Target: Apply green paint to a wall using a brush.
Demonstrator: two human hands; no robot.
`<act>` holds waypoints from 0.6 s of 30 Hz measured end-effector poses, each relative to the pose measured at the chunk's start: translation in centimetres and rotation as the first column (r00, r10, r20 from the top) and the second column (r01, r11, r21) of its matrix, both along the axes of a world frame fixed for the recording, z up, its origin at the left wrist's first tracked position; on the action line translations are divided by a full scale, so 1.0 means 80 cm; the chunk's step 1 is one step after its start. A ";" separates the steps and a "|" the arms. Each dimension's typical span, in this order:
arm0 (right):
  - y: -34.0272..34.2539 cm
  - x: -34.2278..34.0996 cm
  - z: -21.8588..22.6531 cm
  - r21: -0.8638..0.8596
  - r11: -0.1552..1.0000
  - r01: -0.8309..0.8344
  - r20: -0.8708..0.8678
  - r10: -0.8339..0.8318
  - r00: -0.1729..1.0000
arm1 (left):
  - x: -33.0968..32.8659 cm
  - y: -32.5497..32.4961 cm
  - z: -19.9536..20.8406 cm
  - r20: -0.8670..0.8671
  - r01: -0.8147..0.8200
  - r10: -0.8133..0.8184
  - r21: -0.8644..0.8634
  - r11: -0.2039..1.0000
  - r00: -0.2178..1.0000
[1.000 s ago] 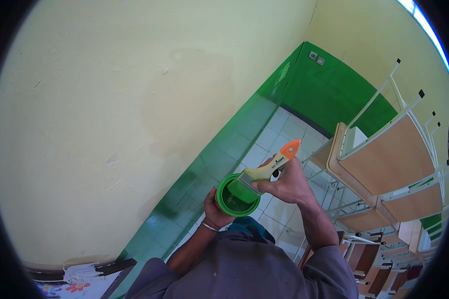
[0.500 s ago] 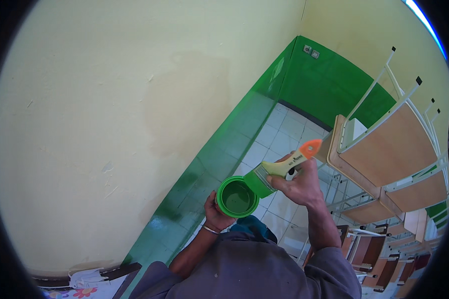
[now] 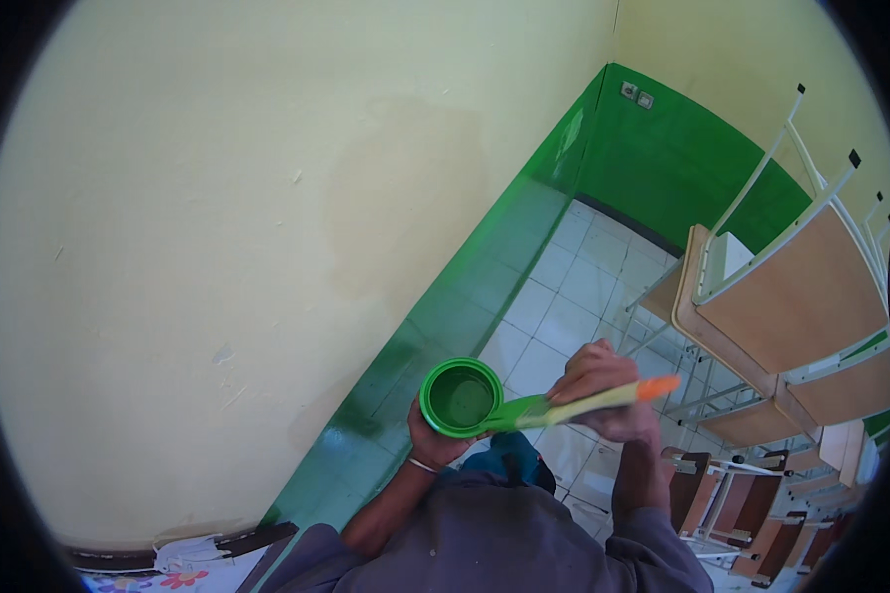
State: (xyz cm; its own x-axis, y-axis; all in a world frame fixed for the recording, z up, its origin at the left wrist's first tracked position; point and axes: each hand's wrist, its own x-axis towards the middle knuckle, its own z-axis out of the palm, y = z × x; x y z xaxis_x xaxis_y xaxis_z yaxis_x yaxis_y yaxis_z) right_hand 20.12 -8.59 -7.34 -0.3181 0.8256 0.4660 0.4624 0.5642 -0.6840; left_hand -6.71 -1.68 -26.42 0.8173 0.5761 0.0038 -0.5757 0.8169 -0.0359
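My left hand [image 3: 431, 441] is closed around the side and underside of an upright green paint can [image 3: 424, 407], with green paint [image 3: 465, 397] inside. A flat paintbrush [image 3: 593, 403] with a cream handle and an orange end is in my right hand [image 3: 603, 381], whose fingers wrap its handle. The green-coated bristles [image 3: 509, 413] meet the can's right rim, and the brush lies nearly level. Motion slightly blurs the handle and right hand.
On my left rises a cream wall [image 3: 218, 198] with a glossy green lower band [image 3: 445, 306]. White floor tiles [image 3: 564, 306] run toward the green corner. Wooden desks [image 3: 732, 346] bearing upturned chairs [image 3: 801, 287] stand at right. Patterned cloth [image 3: 183, 573] lies lower left.
My right hand has lowered and turned the brush from a steep slant to nearly level, its bristles now at the can's lower right rim. The can stays in my left hand.
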 end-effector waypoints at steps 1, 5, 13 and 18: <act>0.003 0.004 -0.023 -0.082 0.996 0.033 -0.285 -0.055 0.957 | -0.002 -0.002 0.003 -0.038 -0.025 0.027 0.040 0.999 0.999; 0.030 0.006 -0.142 -0.162 0.979 -0.120 -0.883 -0.089 0.461 | -0.019 -0.004 0.007 -0.111 -0.010 0.000 -0.088 0.996 0.994; 0.140 -0.067 -0.313 -0.362 0.923 -0.132 -0.927 -0.341 0.154 | -0.059 -0.023 0.009 -0.048 -0.060 0.051 -0.198 0.978 0.998; 0.188 -0.104 -0.333 -0.442 0.875 -0.197 -0.881 -0.382 0.279 | -0.082 -0.041 0.002 -0.090 -0.159 0.140 -0.263 0.952 0.986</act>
State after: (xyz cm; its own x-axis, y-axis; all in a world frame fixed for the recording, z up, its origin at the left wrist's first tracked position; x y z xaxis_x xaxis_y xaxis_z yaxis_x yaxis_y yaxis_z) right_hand 11.80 6.47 -33.94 0.1870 0.9823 -0.0061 -0.6247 0.1141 -0.7725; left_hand -13.24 -4.94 -26.22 0.7149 0.6634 -0.2212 -0.6990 0.6873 -0.1978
